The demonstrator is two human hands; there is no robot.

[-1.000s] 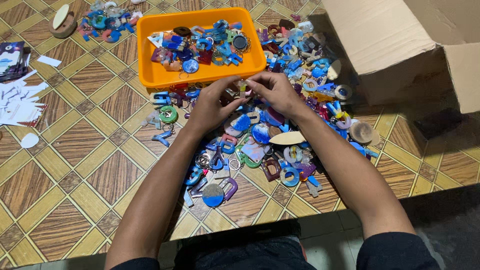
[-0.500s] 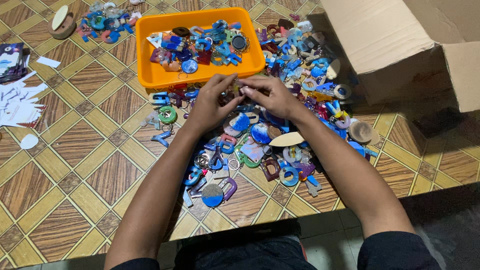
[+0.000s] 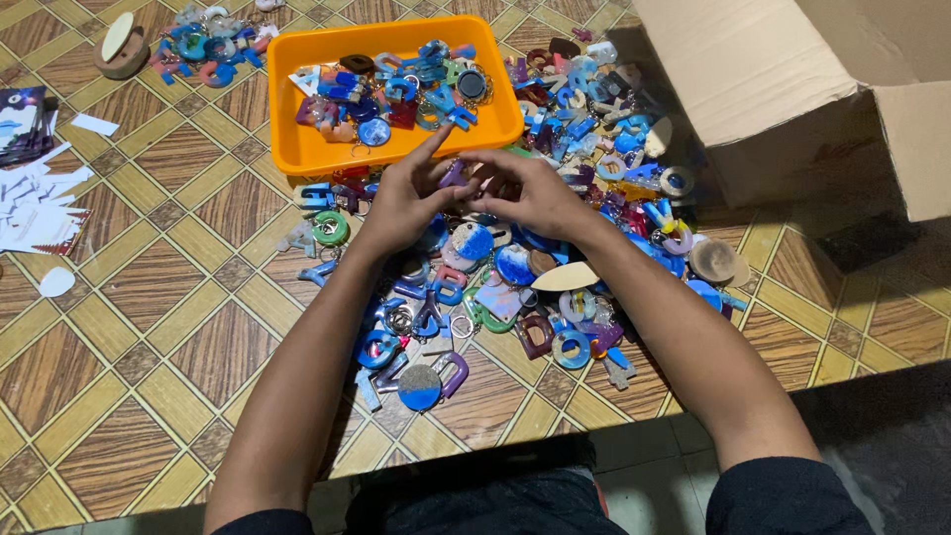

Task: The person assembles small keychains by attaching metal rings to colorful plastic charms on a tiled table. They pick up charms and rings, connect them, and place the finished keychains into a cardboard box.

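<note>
My left hand (image 3: 401, 203) and my right hand (image 3: 530, 193) meet over a heap of colourful resin keychains (image 3: 515, 287) on the tiled floor. Together they pinch a small purple keychain piece (image 3: 454, 174) between their fingertips, just in front of the orange tray (image 3: 297, 149). The left index finger points up toward the tray. Several blue, purple and dark keychains lie inside the tray. Letter shapes, round discs and metal rings lie under and around both hands.
An open cardboard box (image 3: 792, 89) lies at the upper right. A second small heap of keychains (image 3: 208, 45) and a round wooden piece (image 3: 121, 45) sit at the upper left. Paper scraps and cards (image 3: 35, 188) lie at the left edge.
Both hands have drawn closer together over the heap, and the fingers of both now close on the small purple piece. The left index finger has lifted.
</note>
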